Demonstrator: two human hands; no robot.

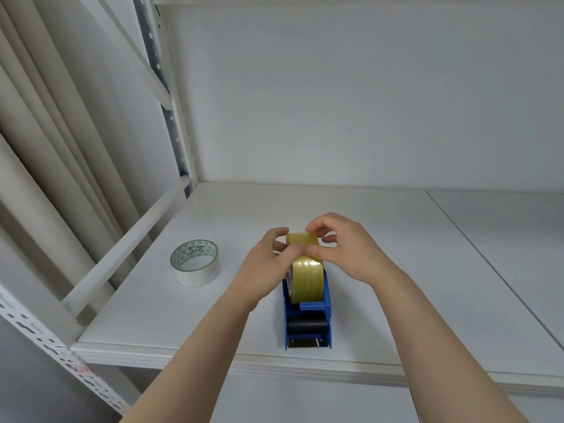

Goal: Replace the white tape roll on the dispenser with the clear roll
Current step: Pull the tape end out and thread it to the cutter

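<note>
A blue tape dispenser stands near the front edge of a white shelf, its serrated blade facing me. The clear, yellowish tape roll sits upright in the dispenser's cradle. My left hand grips the roll's left side, thumb on its top. My right hand pinches the roll's upper rim with thumb and forefinger. The white tape roll lies flat on the shelf to the left, apart from both hands, with a green-patterned core and a black scribble inside.
White metal shelf uprights and a slanted brace border the shelf on the left. A seam divides the shelf board on the right. The white back wall rises behind the dispenser.
</note>
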